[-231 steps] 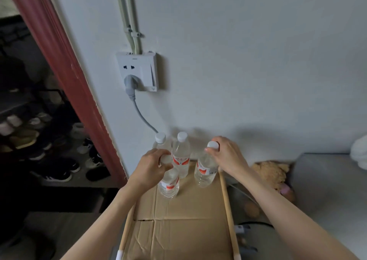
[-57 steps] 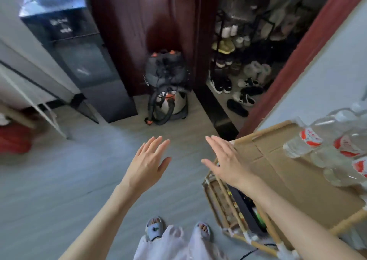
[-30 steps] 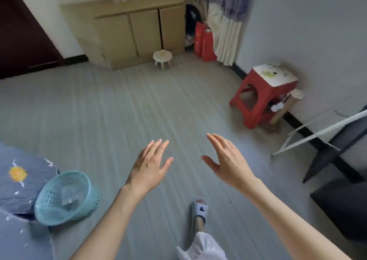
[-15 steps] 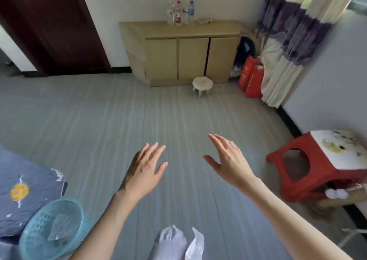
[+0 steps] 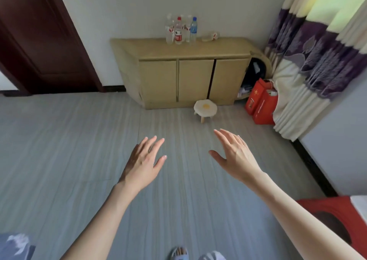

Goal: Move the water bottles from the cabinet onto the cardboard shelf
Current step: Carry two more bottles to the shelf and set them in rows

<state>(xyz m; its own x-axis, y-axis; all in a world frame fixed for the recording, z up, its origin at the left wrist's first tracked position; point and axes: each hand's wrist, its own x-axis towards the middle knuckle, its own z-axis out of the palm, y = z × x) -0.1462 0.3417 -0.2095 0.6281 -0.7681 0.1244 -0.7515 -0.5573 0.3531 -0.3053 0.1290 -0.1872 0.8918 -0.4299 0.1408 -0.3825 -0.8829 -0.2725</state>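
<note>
Water bottles (image 5: 181, 30) stand in a tight cluster on top of the cabinet (image 5: 190, 71), toward the back edge against the white wall, upright; one has a red cap and red label, one a blue cap, the rest clear with white caps and red-white labels, exact count hard to tell since they overlap. One more bottle (image 5: 211, 37) lies on its side on the cabinet top just right of the cluster. Cabinet is light wood, three doors, the right door slightly ajar showing a dark gap. Both hands are raised over the grey floor (image 5: 69, 150), well apart from the bottles and touching nothing. Left hand (image 5: 142, 163) palm down, fingers (image 5: 153, 144) straight and spread, holding nothing. Right hand (image 5: 235, 156) turned edge-on, thumb out to the left, fingers straight and relaxed, also holding nothing. The bottles sit far ahead of and above both sets of fingers in view, roughly between the two hands' lines. Small white stool (image 5: 205, 109) with a yellow spot stands on the floor in front of the cabinet. Red bags (image 5: 261, 104) lean beside the cabinet's right end, next to a purple and cream curtain (image 5: 317, 61). Dark wood door (image 5: 39, 41) at left. Red stool (image 5: 337, 218) partly visible lower right. Slippered feet (image 5: 179, 253) at the bottom edge.
</note>
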